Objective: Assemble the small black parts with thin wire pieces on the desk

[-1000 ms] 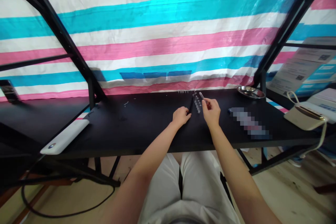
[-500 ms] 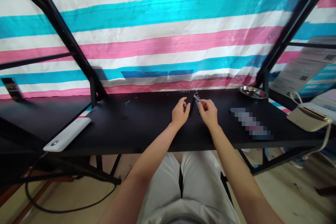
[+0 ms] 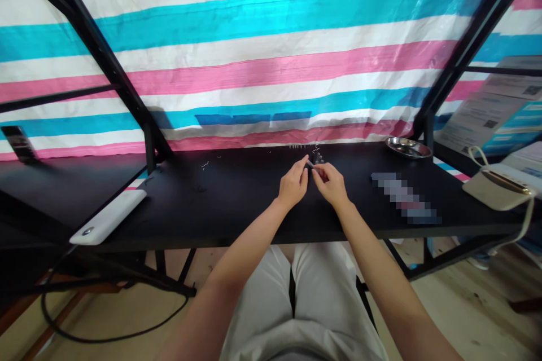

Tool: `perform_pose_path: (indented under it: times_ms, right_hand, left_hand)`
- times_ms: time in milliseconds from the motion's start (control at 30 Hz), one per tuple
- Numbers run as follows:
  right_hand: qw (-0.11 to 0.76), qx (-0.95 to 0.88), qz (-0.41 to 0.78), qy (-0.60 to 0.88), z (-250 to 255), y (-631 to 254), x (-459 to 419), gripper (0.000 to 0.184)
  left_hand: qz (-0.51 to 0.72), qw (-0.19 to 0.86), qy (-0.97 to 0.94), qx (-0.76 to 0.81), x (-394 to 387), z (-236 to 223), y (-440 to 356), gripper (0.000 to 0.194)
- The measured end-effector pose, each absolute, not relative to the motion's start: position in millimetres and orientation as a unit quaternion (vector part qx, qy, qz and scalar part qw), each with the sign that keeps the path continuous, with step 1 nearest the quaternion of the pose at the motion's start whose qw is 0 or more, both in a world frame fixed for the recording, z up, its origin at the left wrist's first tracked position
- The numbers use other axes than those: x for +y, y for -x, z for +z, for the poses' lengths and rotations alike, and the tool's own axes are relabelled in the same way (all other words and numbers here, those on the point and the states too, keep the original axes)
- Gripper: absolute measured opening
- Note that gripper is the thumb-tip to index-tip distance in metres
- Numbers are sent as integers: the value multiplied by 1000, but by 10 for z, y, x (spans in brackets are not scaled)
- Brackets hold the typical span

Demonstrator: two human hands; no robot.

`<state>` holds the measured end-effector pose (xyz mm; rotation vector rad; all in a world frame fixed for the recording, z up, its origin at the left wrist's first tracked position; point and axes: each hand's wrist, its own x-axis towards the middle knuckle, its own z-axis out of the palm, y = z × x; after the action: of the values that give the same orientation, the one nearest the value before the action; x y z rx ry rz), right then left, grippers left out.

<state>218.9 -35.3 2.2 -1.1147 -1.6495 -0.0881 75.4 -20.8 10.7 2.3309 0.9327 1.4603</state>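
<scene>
My left hand (image 3: pixel 293 185) and my right hand (image 3: pixel 329 184) meet at the middle of the black table (image 3: pixel 237 203). Between their fingertips is a small clear plastic tube (image 3: pixel 310 164), which both hands pinch. Just beyond my right hand, a strip of small clear tubes (image 3: pixel 318 159) is mostly hidden by my fingers. A thin curled wire (image 3: pixel 315 152) stands close behind it. A short row of tiny pieces (image 3: pixel 297 147) lies along the far edge.
A steel dish (image 3: pixel 409 148) sits at the far right of the tabletop, and a pixelated flat object (image 3: pixel 404 197) lies nearer. A white bar (image 3: pixel 108 215) rests at the left edge. A beige pouch (image 3: pixel 495 189) with a cable is at the right. Black frame legs rise on both sides.
My hands have drawn together. The small tube has moved left from my right hand into a pinch between both hands, and my fingers now cover most of the tube strip.
</scene>
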Motion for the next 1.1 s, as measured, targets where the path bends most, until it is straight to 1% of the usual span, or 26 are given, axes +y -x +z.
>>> perform_pose_path:
  times_ms: [267, 400, 467, 600, 700, 767, 933, 1100]
  right_hand:
    - [540, -692, -14, 479, 1, -2211, -385, 21]
    - [552, -643, 16, 531, -83, -2294, -416, 23]
    - [520, -625, 36, 581, -133, -2351, -436, 22]
    - [405, -588, 58, 698, -168, -2418, -473, 19]
    - [331, -584, 71, 738, -139, -2405, -483, 20]
    - [299, -588, 76, 748, -121, -2383, -481, 20]
    - [263, -585, 80, 763, -128, -2377, -465, 23]
    - [263, -574, 63, 773, -175, -2456, -475, 37]
  left_hand:
    - [452, 129, -834, 288, -268, 138, -751, 42]
    - [488, 102, -810, 308, -202, 91, -746, 42]
    - [514, 83, -790, 325, -134, 55, -738, 40]
    - [539, 50, -757, 366, 1, -16, -709, 36]
    - [528, 43, -758, 379, 59, -52, -683, 32]
    - [520, 46, -761, 386, 77, -62, -666, 30]
    - [485, 65, -743, 456, 98, -54, -632, 28]
    - [396, 99, -693, 594, 108, -35, -600, 34]
